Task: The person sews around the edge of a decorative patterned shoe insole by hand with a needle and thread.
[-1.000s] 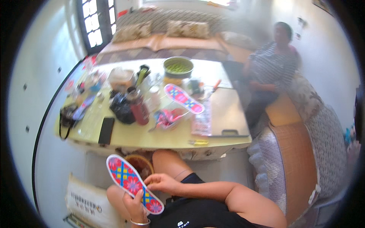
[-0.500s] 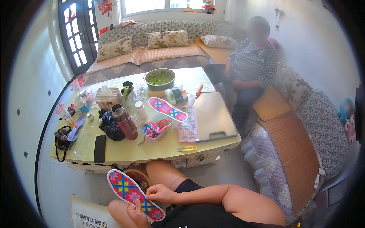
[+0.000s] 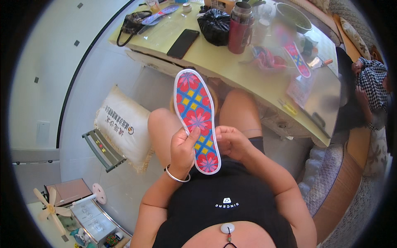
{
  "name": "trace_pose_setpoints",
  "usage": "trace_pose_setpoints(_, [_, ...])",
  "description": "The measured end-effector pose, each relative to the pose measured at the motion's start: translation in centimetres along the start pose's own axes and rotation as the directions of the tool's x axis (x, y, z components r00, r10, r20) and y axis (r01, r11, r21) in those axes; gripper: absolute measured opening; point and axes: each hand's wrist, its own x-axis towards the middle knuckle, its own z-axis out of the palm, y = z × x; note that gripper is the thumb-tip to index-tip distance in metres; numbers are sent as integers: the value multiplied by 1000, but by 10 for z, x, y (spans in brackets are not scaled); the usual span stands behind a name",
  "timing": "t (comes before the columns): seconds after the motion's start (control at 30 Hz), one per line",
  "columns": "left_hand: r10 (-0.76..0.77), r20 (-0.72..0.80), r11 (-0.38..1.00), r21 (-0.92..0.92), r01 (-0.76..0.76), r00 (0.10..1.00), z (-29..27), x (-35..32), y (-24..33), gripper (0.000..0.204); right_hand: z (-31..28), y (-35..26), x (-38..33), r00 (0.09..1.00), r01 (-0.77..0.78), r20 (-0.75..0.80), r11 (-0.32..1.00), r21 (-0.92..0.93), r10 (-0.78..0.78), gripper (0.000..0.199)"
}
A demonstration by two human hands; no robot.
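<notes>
There are two red floral insoles [image 3: 197,115], one phone [image 3: 183,44], one flask [image 3: 240,33] and one black plastic bag [image 3: 214,27].

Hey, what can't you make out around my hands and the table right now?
Head view:
- Fingertips of the left hand: hidden behind the white-edged, red-and-blue patterned insole.
- Anything inside the right hand: covered by its curled fingers.
- Pink-red bundle: blurred by haze.
- Person in black-and-white checked top: partly cut off by dark lens rim.
</notes>
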Motion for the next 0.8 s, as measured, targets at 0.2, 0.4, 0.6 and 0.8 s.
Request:
trace_pose_setpoints(0.2, [-23, 15, 999, -21, 24, 1000, -1, 0, -6, 26, -6, 2, 6, 997, 70, -25, 996, 47, -69, 24])
trace_pose_setpoints(0.4, [-67, 5, 998, -14, 67, 998, -1, 0, -7, 25, 4, -1, 3, 972, 181, -120, 970, -160, -201, 28])
trace_pose_setpoints(0.6, [-81, 2, 995, -57, 81, 997, -4, 1, -7, 25, 3, 2, 4, 961, 229, -95, 943, -242, -258, 25])
trace_pose_setpoints(0.8, [-36, -21, 999, -39, 35, 999, -3, 3, -7, 27, 7, 5, 1, 963, 208, -146, 970, -128, -226, 12])
